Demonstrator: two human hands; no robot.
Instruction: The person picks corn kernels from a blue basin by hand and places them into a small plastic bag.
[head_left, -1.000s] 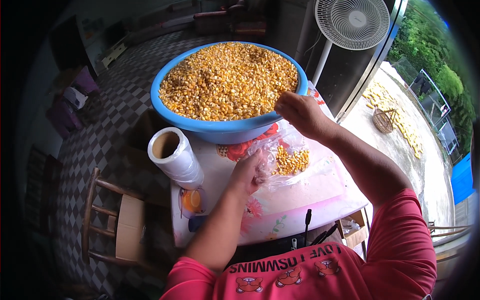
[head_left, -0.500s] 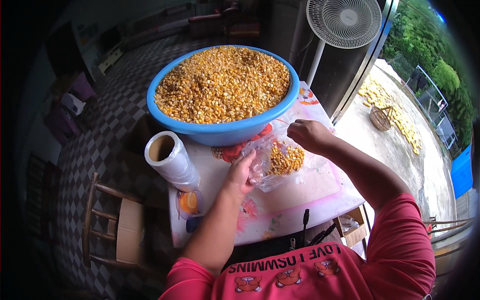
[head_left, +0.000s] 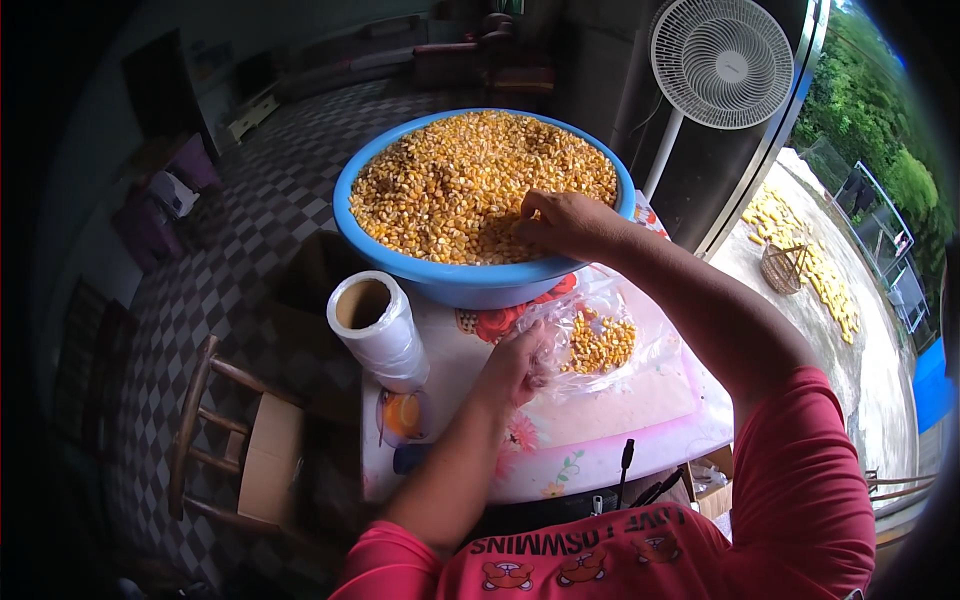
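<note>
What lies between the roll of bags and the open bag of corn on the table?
In the head view, the left hand lies between the roll and the bag, gripping the bag's edge over the flowered tablecloth.

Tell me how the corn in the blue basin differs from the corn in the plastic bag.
The blue basin holds a large, open heap of kernels that the right hand digs into. The clear plastic bag, gripped by the left hand, holds only a small clump. Both are loose yellow kernels.

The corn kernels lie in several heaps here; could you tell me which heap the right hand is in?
The heap in the blue basin: the right hand digs there, not in the clear bag.
</note>
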